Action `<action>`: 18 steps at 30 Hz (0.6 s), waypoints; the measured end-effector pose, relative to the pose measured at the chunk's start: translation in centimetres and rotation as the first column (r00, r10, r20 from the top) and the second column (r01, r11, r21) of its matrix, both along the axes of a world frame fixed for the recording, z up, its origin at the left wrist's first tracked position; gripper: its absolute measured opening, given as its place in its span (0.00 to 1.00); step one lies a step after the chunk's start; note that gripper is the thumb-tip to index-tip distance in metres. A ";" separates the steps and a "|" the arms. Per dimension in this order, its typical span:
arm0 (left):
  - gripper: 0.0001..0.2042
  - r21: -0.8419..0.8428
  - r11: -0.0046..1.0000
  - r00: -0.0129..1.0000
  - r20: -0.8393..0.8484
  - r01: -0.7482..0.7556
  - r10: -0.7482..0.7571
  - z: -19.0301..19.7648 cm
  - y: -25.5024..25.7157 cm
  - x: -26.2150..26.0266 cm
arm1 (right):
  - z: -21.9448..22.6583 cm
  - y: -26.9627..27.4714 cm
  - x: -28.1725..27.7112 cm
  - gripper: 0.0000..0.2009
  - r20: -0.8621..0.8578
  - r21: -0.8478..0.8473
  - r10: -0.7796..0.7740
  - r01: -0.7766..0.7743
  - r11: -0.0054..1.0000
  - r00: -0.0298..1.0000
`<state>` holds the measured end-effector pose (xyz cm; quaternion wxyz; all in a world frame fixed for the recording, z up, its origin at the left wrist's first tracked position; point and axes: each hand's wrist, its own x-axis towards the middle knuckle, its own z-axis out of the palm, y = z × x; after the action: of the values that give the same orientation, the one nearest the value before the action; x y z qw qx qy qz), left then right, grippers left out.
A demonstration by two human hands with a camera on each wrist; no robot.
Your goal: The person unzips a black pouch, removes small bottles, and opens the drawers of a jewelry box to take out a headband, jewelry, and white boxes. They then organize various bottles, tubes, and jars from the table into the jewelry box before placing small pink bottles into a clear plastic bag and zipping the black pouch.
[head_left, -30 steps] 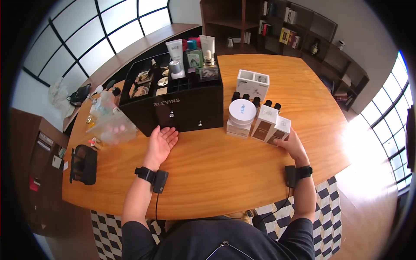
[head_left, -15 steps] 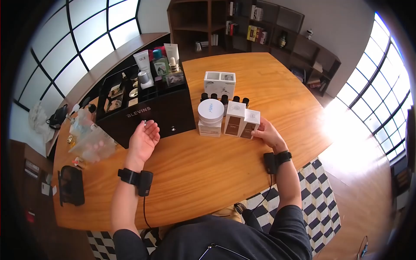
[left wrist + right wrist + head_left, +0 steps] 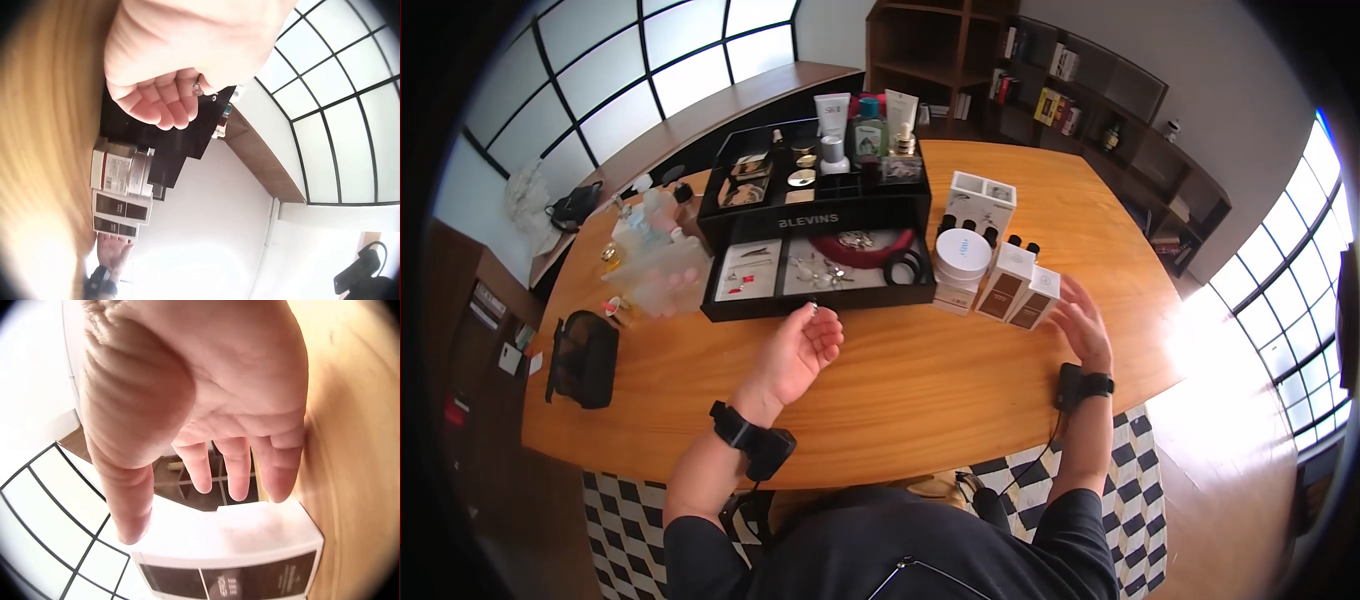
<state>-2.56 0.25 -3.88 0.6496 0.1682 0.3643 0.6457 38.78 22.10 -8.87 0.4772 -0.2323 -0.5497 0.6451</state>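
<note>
My left hand (image 3: 800, 350) pinches the small knob (image 3: 198, 87) on the front of the black organizer's lower drawer (image 3: 880, 297), which stands pulled out. Inside the drawer lie a dark red band (image 3: 865, 254), black rings (image 3: 902, 267) and small jewelry pieces (image 3: 820, 272). The BLEVINS organizer (image 3: 745, 226) carries tubes and bottles on top. At the right, my right hand (image 3: 1085, 325) has its fingers spread and extended beside a small white and brown box (image 3: 1032, 305). A taller box (image 3: 1007, 285) stands against it, next to a white round jar (image 3: 963, 254) on a carton.
Behind the boxes are black-capped bottles (image 3: 1012, 241) and a white divided holder (image 3: 982, 197). A frosted plastic bag (image 3: 655, 275) lies left of the organizer. A black mesh case (image 3: 584, 360) rests near the table's left edge.
The drawer was closed and now stands open toward me. My left hand has taken hold of its knob and drawn back. The right hand's fingers have come off the small box.
</note>
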 end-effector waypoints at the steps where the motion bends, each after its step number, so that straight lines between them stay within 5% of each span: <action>1: 0.13 0.009 1.000 1.000 0.016 0.026 -0.026 -0.1 -0.8 0.2 | -0.7 0.3 1.2 0.25 -0.036 -0.031 -0.096 0.095 0.995 0.995; 6: 0.13 0.026 0.989 0.990 0.008 0.143 -0.144 -1.0 -4.2 1.0 | 1.9 -2.2 2.4 0.21 -0.288 0.008 -0.379 0.398 0.917 0.879; 10: 0.14 0.050 0.973 0.974 0.012 0.227 -0.228 -2.5 -5.0 1.0 | 5.9 -6.2 -3.2 0.12 -0.087 0.109 -0.290 0.299 0.948 0.953; 14: 0.16 0.186 0.947 0.963 0.022 0.262 -0.270 -4.2 -4.4 0.8 | 10.0 -10.1 -10.6 0.08 0.332 0.313 -0.113 0.003 0.950 0.937; 16: 0.18 0.277 0.913 0.943 0.060 0.300 -0.328 -5.4 -4.3 0.7 | 12.4 -11.3 -13.4 0.10 0.587 0.612 -0.220 -0.250 0.750 0.779; 18: 0.19 0.332 0.882 0.930 0.038 0.334 -0.367 -6.1 -4.1 0.5 | 13.5 -11.2 -16.0 0.12 0.594 0.737 -0.266 -0.381 0.559 0.759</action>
<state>-2.06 -3.81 -10.00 0.7371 0.3019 0.1856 0.5755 22.76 10.91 4.59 0.2840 -0.1687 -0.9216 0.2035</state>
